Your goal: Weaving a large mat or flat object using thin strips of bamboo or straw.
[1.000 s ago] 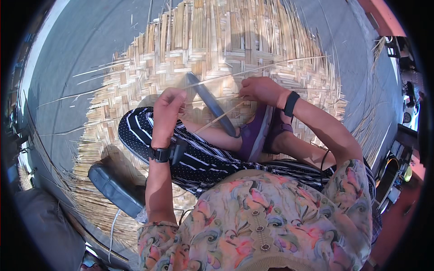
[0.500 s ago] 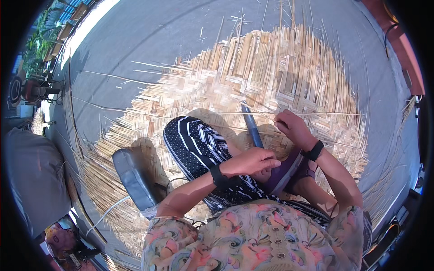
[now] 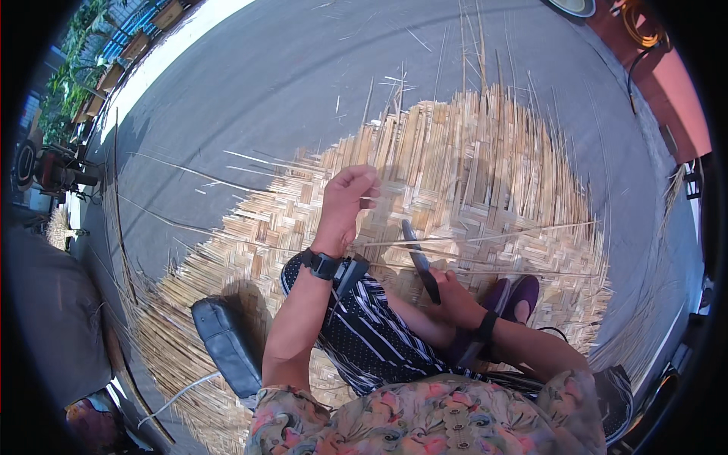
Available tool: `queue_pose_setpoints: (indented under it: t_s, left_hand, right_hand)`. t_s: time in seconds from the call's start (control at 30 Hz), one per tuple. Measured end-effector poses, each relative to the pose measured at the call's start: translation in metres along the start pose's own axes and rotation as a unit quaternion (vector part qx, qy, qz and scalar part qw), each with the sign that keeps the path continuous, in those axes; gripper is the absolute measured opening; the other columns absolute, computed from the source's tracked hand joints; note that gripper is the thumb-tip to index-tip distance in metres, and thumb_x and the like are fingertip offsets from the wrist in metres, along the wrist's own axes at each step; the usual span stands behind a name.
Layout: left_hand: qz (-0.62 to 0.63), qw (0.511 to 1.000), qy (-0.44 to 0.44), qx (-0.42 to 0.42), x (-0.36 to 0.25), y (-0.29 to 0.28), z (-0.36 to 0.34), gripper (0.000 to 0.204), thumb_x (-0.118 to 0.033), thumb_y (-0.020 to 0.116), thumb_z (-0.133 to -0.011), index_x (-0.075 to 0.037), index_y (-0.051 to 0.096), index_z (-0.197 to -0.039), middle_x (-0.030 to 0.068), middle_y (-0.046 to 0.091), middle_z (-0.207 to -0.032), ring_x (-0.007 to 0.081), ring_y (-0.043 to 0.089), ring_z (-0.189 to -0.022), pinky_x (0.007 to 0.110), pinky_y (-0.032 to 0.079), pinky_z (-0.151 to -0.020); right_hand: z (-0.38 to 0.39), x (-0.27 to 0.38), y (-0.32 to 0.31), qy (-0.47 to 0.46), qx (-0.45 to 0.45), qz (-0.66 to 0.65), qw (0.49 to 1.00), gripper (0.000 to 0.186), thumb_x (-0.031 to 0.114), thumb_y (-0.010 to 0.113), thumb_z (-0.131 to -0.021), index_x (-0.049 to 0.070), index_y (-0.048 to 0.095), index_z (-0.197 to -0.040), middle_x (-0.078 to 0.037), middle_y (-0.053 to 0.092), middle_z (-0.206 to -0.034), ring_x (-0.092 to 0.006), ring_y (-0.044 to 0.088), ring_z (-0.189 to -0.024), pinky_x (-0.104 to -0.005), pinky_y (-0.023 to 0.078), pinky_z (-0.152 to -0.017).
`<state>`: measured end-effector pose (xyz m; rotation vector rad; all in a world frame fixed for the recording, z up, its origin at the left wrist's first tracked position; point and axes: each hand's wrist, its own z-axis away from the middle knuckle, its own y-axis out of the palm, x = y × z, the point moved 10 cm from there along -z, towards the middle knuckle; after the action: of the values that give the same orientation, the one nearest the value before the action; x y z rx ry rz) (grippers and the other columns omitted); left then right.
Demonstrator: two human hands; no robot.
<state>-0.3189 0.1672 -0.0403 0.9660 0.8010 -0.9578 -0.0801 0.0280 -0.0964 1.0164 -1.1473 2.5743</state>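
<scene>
My left hand [image 3: 349, 203] is raised above the woven mat [image 3: 303, 201], its fingers curled in. What it holds, if anything, is hidden. My right hand [image 3: 458, 299] is low beside my leg, fingers closed around the near part of a long dark knife [image 3: 418, 256]. The knife's narrow blade points away from me over the mat. A long thin bamboo strip [image 3: 493, 237] lies across the mat beyond my right hand, passing by the blade. At the mat's far and left sides, loose strip ends stick out unwoven.
I sit on the mat, my patterned trouser leg [image 3: 364, 318] bent in front. A black padded block [image 3: 224, 345] stands to my left by a pale cord [image 3: 178, 398]. Loose slivers lie on the grey ground [image 3: 250, 68]. A reddish ledge [image 3: 658, 91] runs along the right.
My left hand has moved from my lap forward and left over the mat. My right hand has left the strips and come down onto the knife. The view has tilted farther outward.
</scene>
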Motion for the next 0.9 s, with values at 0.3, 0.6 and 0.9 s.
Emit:
queue_pose_setpoints:
  t_s: [0.3, 0.6, 0.9]
  left_hand:
    - [-0.425, 0.9, 0.087, -0.031, -0.033, -0.053, -0.221, 0.031, -0.029, 0.07, -0.082, -0.001, 0.073, -0.096, 0.014, 0.072, -0.091, 0.0245, 0.068, -0.081, 0.037, 0.052, -0.073]
    - [-0.357, 0.931, -0.074, 0.022, 0.018, -0.042, -0.284, 0.018, -0.021, 0.076, -0.081, -0.005, 0.069, -0.087, 0.0032, 0.067, -0.074, 0.0131, 0.064, -0.069, 0.027, 0.039, -0.05]
    - [-0.188, 0.957, -0.044, 0.215, -0.003, -0.003, -0.251, 0.015, -0.02, 0.062, -0.097, -0.005, 0.064, -0.099, 0.0053, 0.069, -0.087, 0.014, 0.069, -0.082, 0.026, 0.059, -0.074]
  right_hand:
    - [0.07, 0.02, 0.005, -0.002, 0.158, -0.142, 0.977, 0.058, 0.007, 0.055, -0.086, 0.003, 0.037, -0.142, -0.029, 0.051, -0.122, -0.0427, 0.054, -0.114, -0.0446, 0.045, -0.099]
    - [0.015, 0.034, -0.056, -0.042, 0.136, -0.24, 0.96, 0.054, 0.012, 0.056, -0.091, 0.007, 0.042, -0.143, -0.021, 0.056, -0.119, -0.0341, 0.06, -0.108, -0.0397, 0.049, -0.092]
    - [-0.196, 0.044, -0.115, -0.085, -0.076, 0.013, 0.993, 0.046, 0.031, 0.05, -0.1, 0.015, 0.046, -0.143, -0.019, 0.054, -0.095, -0.0364, 0.06, -0.082, -0.0439, 0.049, -0.074]
